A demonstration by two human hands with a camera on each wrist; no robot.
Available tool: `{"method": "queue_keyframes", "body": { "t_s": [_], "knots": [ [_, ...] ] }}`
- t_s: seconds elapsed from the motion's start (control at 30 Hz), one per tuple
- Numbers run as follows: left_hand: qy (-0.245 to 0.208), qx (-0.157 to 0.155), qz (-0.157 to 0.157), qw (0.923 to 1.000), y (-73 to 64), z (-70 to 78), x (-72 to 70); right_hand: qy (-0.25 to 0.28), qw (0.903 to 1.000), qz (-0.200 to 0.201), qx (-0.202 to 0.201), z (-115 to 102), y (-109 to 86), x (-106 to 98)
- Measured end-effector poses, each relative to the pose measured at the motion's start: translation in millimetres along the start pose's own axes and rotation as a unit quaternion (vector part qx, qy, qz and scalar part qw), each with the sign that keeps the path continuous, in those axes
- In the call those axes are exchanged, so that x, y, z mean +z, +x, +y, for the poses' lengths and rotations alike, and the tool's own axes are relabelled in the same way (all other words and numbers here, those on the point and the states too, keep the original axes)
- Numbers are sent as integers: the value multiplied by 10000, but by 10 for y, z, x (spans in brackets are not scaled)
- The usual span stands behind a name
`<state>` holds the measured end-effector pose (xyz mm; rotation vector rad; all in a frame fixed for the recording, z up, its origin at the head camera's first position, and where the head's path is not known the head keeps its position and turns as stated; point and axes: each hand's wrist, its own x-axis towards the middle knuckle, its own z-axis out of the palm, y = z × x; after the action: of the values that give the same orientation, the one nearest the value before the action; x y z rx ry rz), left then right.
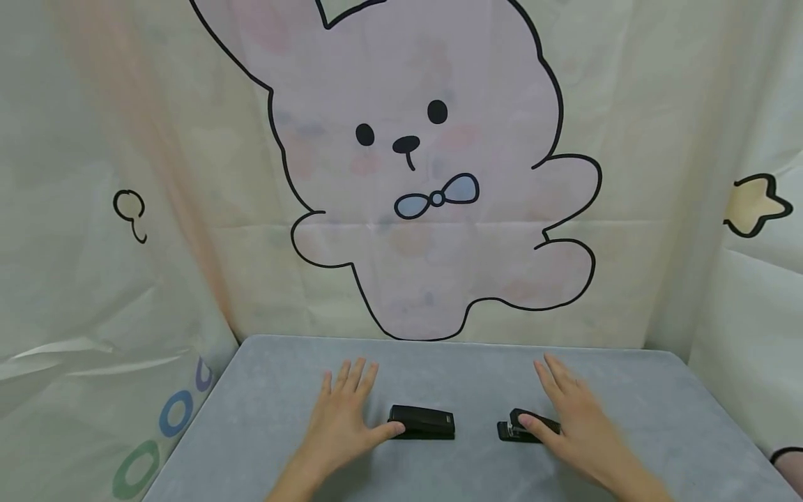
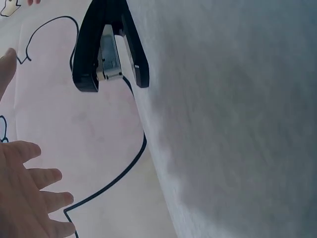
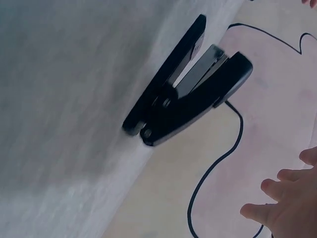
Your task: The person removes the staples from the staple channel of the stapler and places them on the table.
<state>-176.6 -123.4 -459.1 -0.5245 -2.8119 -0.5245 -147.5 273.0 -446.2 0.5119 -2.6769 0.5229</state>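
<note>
Two black staplers lie on the table. The left stapler [image 1: 423,422] is also in the left wrist view, where the front end of the stapler [image 2: 89,54] shows its metal magazine. My left hand [image 1: 341,422] is held above the table to its left, fingers spread and straight; the thumb overlaps the stapler in the head view, but the left wrist view shows a gap. The right stapler [image 1: 518,431] is partly hidden behind my right hand [image 1: 580,425], whose fingers are also spread. In the right wrist view the whole stapler [image 3: 188,94] is seen, apart from the fingers.
A grey-blue cloth covers the table [image 1: 282,376]. Behind it hangs a pale curtain [image 1: 627,279] printed with a cartoon animal, and further printed sheets [image 1: 75,293] enclose the left and right sides.
</note>
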Motion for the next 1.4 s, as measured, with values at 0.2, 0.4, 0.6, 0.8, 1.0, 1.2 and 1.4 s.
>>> {"method": "queue_keyframes", "body": {
  "t_s": [0.2,0.4,0.6,0.8,1.0,1.2,1.4],
  "knots": [
    [-321,109,67,9994,7,44,58,387,9991,-159,63,-201,69,63],
    [-452,194,45,9988,11,89,115,919,9946,-427,211,-381,120,152],
    [-786,202,-156,9966,36,145,140,1225,9913,-463,85,-501,161,264],
    [-1016,144,-157,9946,43,173,178,1524,9868,-545,61,-598,205,399],
    [-1220,19,-300,9921,47,186,227,1799,9753,-1103,657,-660,259,498],
    [-1877,-441,-489,9800,71,211,218,2355,9538,-1523,1076,-676,324,585],
    [-2775,-895,-689,9541,97,229,211,2802,9357,-1912,963,-637,362,711]
  ]
}}
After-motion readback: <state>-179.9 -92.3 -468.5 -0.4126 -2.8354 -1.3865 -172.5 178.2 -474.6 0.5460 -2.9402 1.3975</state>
